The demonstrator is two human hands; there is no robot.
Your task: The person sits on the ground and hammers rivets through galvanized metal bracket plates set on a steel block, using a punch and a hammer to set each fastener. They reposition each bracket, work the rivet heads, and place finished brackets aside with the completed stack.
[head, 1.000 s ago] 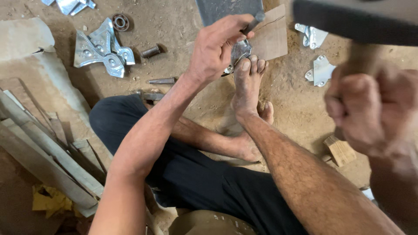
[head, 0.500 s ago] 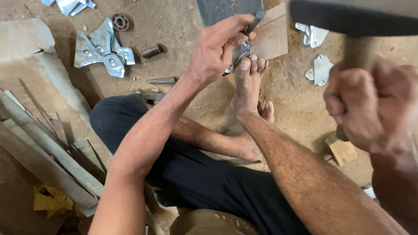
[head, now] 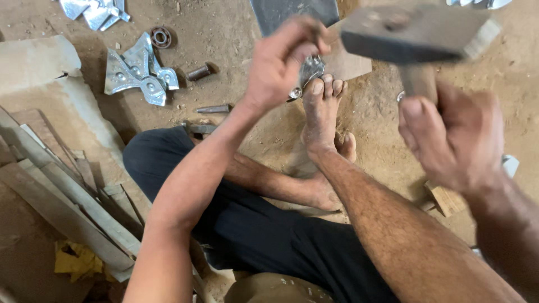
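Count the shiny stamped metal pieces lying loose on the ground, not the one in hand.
3 groups show clearly: a star-shaped cluster left of centre, a pile at the top left edge, and pieces at the top right corner. Overlaps and the hammer may hide more.

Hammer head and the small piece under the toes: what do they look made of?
Hammer in the right hand: head looks like dark, dull steel, blurred; handle appears wooden, pale at its end. The small piece held by the left hand looks like thin stamped sheet metal, bright silver with embossed bumps, like the pile of metal pieces nearby.
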